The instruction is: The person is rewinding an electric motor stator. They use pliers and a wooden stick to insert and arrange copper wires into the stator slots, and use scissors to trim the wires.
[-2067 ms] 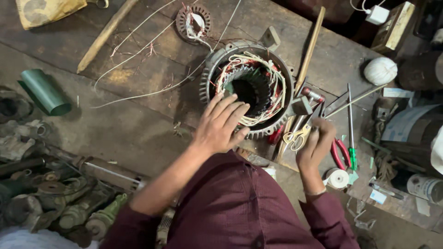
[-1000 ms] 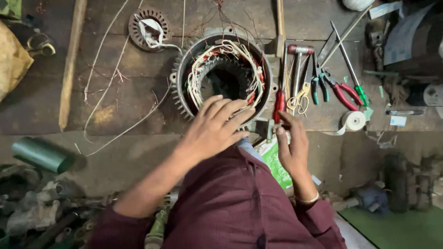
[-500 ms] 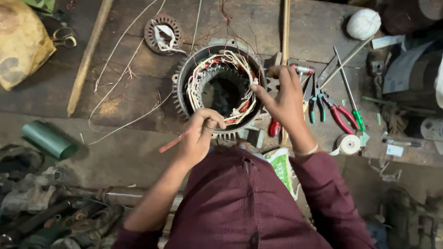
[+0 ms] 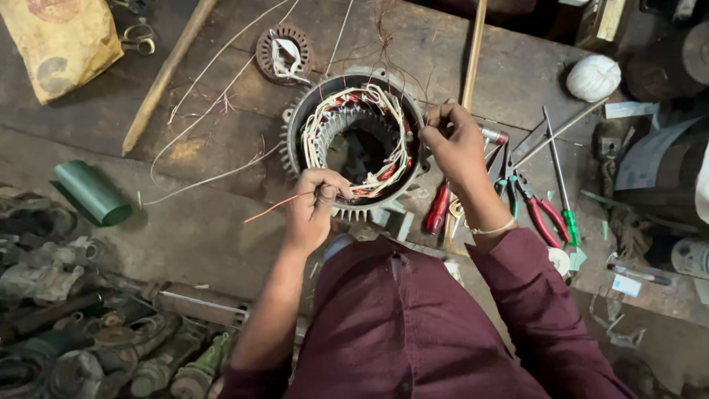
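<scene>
Stator (image 4: 354, 148): one; left hand (image 4: 314, 207), right hand (image 4: 454, 144) gripping windings.

Cream-and-red windings (image 4: 384, 174) in grey stator (image 4: 295, 125); maroon sleeve (image 4: 532, 295); green roll (image 4: 92, 193); red-handled pliers (image 4: 545, 218); white ball (image 4: 594, 77).

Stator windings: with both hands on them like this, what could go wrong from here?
1. The left hand pinches a thin red wire at the stator rim; a hard tug could snap it or scrape its coating on the metal teeth.
2. The right hand grips the windings at the far rim; pulling may drag coils out of their slots.
3. Loose white wires trail over the bench and could snag a sleeve.
</scene>
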